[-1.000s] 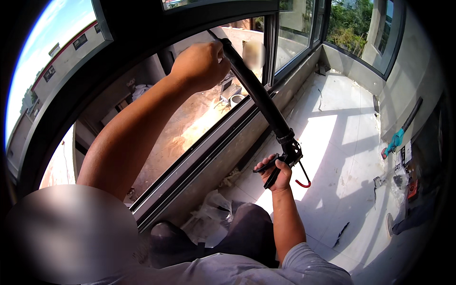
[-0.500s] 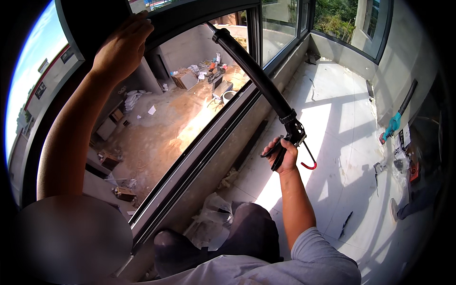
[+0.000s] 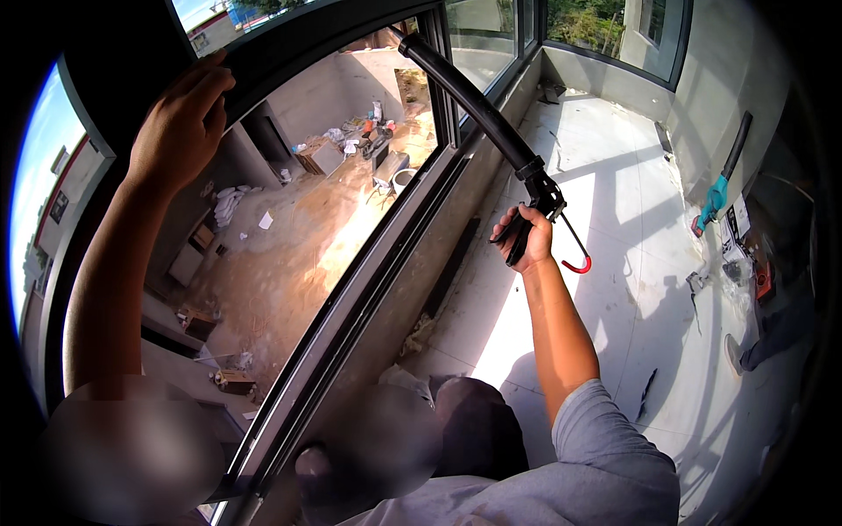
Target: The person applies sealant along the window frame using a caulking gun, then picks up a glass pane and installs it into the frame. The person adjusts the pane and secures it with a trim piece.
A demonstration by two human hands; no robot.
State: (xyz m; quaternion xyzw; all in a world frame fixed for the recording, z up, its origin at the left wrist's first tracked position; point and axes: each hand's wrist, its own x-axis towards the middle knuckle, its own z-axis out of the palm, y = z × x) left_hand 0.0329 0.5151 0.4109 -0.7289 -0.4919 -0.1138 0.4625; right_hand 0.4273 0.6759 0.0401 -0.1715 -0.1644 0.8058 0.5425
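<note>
Grey cotton sleeve (image 3: 605, 456) closest in, with a knee in dark trousers (image 3: 478, 430) just beside it, low against the sill. Gripped the caulking gun (image 3: 478, 110) by its handle with the right hand (image 3: 526, 238), fingers (image 3: 537, 230) curled tight round grip and trigger, arm stretched up from the shoulder. Kept the long black barrel tilted up and leftward, nozzle end reaching the upright of the dark window frame (image 3: 368, 263), most likely because that joint sat high above a crouched body. Left the red hook (image 3: 577, 263) of the push rod hanging free behind the handle. Laid the left hand (image 3: 180, 123) flat on the upper part of the frame, fingers pressed together and not gripping anything, seemingly as a brace for balance. Farther off, pale sunlit floor (image 3: 631, 175), and a teal-handled tool (image 3: 715, 197) leaned on the far wall, well apart from both hands.
</note>
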